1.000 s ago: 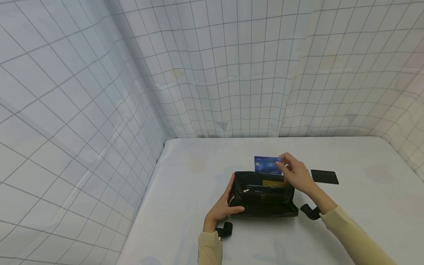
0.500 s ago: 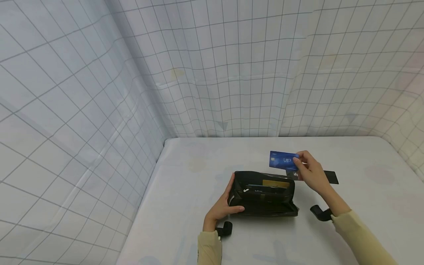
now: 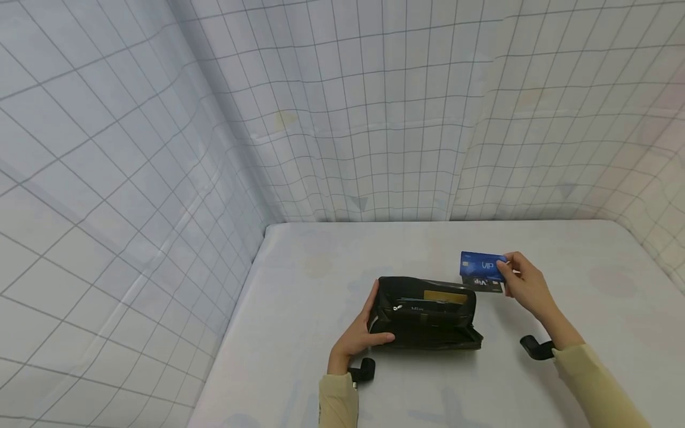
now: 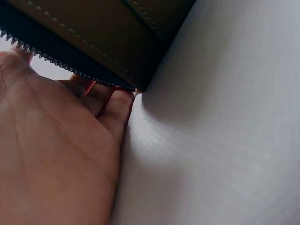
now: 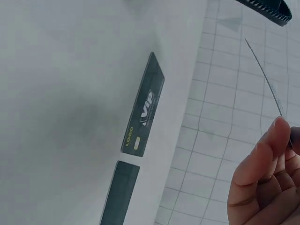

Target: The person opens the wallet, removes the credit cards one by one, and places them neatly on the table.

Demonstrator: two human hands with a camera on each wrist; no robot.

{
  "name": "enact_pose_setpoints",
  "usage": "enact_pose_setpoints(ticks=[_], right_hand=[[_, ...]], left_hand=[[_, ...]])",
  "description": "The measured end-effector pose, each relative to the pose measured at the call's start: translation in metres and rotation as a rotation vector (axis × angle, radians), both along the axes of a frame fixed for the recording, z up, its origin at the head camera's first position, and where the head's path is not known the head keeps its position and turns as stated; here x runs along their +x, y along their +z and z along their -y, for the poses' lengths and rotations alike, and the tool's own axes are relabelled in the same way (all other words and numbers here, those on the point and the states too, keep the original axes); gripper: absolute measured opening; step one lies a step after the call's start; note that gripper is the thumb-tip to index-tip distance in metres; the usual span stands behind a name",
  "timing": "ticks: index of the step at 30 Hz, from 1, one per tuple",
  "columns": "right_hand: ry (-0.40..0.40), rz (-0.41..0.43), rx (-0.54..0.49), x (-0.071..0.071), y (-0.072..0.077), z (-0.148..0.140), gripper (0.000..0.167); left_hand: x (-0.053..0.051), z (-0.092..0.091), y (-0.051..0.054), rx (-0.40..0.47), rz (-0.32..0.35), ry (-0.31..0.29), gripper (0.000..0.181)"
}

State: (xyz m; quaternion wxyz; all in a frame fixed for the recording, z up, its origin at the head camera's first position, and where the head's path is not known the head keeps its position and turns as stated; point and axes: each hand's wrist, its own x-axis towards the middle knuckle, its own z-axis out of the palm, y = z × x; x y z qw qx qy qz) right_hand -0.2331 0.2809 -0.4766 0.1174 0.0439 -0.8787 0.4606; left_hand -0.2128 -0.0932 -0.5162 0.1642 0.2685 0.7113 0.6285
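A black zip wallet [image 3: 425, 315] stands spread open on the white table, a yellow card [image 3: 445, 296] showing inside it. My left hand [image 3: 357, 336] grips its left end, thumb across the front; in the left wrist view the fingers [image 4: 115, 110] lie along the wallet's zipped edge [image 4: 70, 68]. My right hand [image 3: 527, 285] pinches a blue VIP card [image 3: 478, 266] by its right end. That card appears edge-on in the right wrist view, held above the table. Partly behind it in the head view lies a black VIP card [image 5: 144, 110].
A second dark card [image 5: 119, 192] lies end to end with the black VIP card; in the head view my right hand hides it. White table [image 3: 299, 285] surrounds the wallet. Grid-patterned curtains [image 3: 369, 119] rise at the back and sides.
My right hand has carried the blue card rightward, from just above the wallet's back edge to over the black VIP card. My left hand and the wallet have stayed in place.
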Motion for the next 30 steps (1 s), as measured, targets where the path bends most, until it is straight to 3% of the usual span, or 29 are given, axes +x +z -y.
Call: enact_pose_setpoints(ticks=[7,15,24,30], right_hand=[[-0.004,0.065,0.058,0.003,-0.012,-0.016,0.031],[0.06,0.204,0.103,0.005,-0.02,-0.031,0.035],[0.131,0.346,0.092,0.01,-0.032,-0.038,0.036],[0.143,0.376,0.074,0.012,-0.037,-0.041,0.037]], left_hand=[[0.0,-0.001,-0.001,0.023,0.017,-0.005,0.111],[0.0,0.0,-0.001,0.014,0.017,0.001,0.111],[-0.001,0.0,-0.002,0.017,0.019,0.0,0.112],[-0.001,0.0,-0.003,0.02,0.018,0.0,0.112]])
